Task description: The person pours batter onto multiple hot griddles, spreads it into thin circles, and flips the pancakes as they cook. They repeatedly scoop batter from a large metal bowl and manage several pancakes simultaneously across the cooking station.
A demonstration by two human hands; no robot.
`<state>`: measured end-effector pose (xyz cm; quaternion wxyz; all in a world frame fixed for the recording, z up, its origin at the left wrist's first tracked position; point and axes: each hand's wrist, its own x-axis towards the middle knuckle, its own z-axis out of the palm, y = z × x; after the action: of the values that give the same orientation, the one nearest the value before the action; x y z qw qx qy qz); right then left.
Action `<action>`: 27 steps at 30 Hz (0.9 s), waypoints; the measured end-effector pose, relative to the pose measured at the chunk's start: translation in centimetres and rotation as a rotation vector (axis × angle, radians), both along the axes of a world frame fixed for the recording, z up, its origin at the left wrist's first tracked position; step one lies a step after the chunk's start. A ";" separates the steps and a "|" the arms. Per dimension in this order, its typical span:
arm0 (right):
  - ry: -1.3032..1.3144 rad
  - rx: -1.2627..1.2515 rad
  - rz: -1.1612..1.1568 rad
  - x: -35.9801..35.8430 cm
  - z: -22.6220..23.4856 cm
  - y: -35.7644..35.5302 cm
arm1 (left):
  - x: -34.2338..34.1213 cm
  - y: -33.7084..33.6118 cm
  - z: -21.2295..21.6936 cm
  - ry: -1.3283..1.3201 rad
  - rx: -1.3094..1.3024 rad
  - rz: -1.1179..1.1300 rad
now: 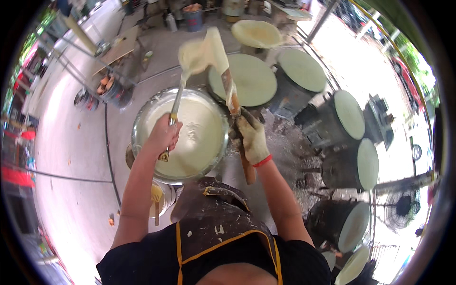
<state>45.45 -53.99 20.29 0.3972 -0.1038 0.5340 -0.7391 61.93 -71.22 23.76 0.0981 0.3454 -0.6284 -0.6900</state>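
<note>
Left hand [164, 135] fisted round metal scraper [176, 102] handle. Right hand [251, 137], gloved, clamped on wooden paddle [228, 85]. Scraper blade touches the batter-coated paddle head, raised beyond steel bowl [137, 128] of pale batter [199, 137]. Round griddles [249, 80] far and right.

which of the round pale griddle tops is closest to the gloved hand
The large round top directly above the gloved right hand, just past the metal batter bowl. The other pale tops sit farther right, curving toward the lower right.
</note>
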 end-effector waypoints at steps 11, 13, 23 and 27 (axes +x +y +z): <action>0.692 0.995 -0.345 13.9 -13.3 43.2 | -7.0 29.6 -7.2 -0.287 1.380 -0.714; 0.527 1.129 -0.389 22.4 -13.0 52.9 | -7.4 36.8 -9.1 -0.438 1.258 -0.880; 0.002 1.005 -1.179 40.7 -14.9 62.4 | -1.7 68.8 -7.8 -0.530 0.609 -2.008; -0.193 0.404 -2.003 41.7 -21.3 64.9 | 0.4 78.1 -9.0 -0.178 0.259 -2.284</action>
<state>87.20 10.95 -1.05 -0.3510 0.5182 0.4557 -0.6329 62.34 6.92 14.80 -0.6647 -0.3701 -0.5038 -0.4091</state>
